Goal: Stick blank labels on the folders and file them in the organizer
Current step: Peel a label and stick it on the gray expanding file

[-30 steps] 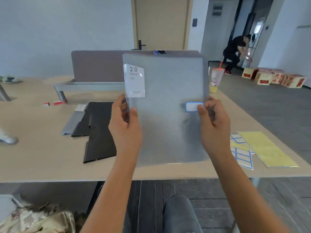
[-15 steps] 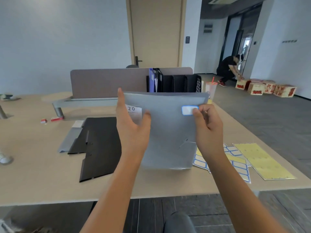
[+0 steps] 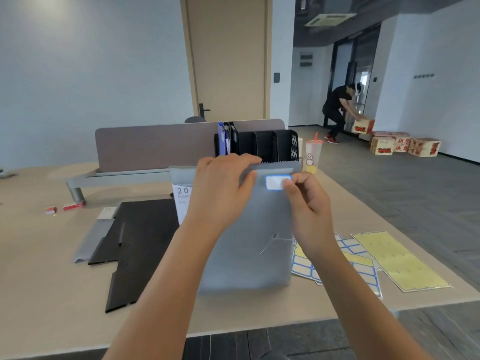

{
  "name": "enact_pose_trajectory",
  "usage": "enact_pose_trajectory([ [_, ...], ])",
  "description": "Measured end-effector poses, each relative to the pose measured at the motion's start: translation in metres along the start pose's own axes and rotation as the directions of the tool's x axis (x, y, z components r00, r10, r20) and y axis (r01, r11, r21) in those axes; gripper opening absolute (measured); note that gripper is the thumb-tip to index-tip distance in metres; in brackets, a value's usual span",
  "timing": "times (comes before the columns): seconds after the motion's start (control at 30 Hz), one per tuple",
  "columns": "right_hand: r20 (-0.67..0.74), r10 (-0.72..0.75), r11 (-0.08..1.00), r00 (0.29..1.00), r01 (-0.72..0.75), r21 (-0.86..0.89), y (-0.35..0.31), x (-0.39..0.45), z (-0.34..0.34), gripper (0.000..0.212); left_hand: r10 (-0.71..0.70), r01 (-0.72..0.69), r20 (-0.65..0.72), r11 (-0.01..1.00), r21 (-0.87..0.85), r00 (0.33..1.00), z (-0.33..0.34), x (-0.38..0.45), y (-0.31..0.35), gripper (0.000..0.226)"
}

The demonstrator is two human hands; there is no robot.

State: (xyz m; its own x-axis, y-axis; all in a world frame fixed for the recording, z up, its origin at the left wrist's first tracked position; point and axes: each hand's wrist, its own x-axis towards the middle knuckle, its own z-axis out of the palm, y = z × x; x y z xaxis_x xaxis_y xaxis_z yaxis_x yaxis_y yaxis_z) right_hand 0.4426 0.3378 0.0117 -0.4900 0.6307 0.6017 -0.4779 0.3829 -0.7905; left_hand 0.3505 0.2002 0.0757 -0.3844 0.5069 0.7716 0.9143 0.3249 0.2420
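Head view: a grey folder is gripped at its top edge by the left hand, above the table; one blank label is pressed by the right hand, fingers curled. One black organizer stands behind.

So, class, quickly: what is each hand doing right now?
Left hand: closed on the grey folder's top edge.
Right hand: fingertips pinching the blue-bordered label on the folder.

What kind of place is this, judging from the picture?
Probably an office: a long desk with a divider panel, a black file organizer holding folders, and sheets of labels.
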Motion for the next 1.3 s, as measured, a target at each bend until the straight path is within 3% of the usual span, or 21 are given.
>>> enact_pose_trajectory([
  [0.17,0.092,-0.064,0.996,0.994,0.069,-0.051,-0.003,-0.004,-0.007,0.015,0.095,-0.095,0.003,0.995,-0.019,0.995,0.009,0.002,0.004,0.045],
  [0.4,0.165,-0.102,0.99,0.981,0.116,-0.079,0.005,-0.008,-0.015,0.014,-0.012,0.014,0.176,1.0,-0.012,0.984,-0.001,0.01,0.009,0.035],
  [0.57,0.112,-0.05,0.998,0.992,0.053,-0.031,0.001,-0.01,-0.02,0.017,-0.042,0.057,0.162,0.994,-0.093,0.986,-0.003,0.017,0.009,0.025],
  [0.83,0.104,-0.063,0.998,0.993,0.064,-0.011,-0.009,-0.014,-0.024,0.021,0.033,-0.025,0.174,0.999,-0.048,0.984,-0.003,0.014,0.016,0.042],
  [1.3,-0.009,-0.01,0.997,1.0,0.011,0.074,0.004,-0.012,-0.012,0.015,0.055,-0.008,0.276,0.986,-0.167,0.96,-0.007,0.024,0.019,0.05],
])
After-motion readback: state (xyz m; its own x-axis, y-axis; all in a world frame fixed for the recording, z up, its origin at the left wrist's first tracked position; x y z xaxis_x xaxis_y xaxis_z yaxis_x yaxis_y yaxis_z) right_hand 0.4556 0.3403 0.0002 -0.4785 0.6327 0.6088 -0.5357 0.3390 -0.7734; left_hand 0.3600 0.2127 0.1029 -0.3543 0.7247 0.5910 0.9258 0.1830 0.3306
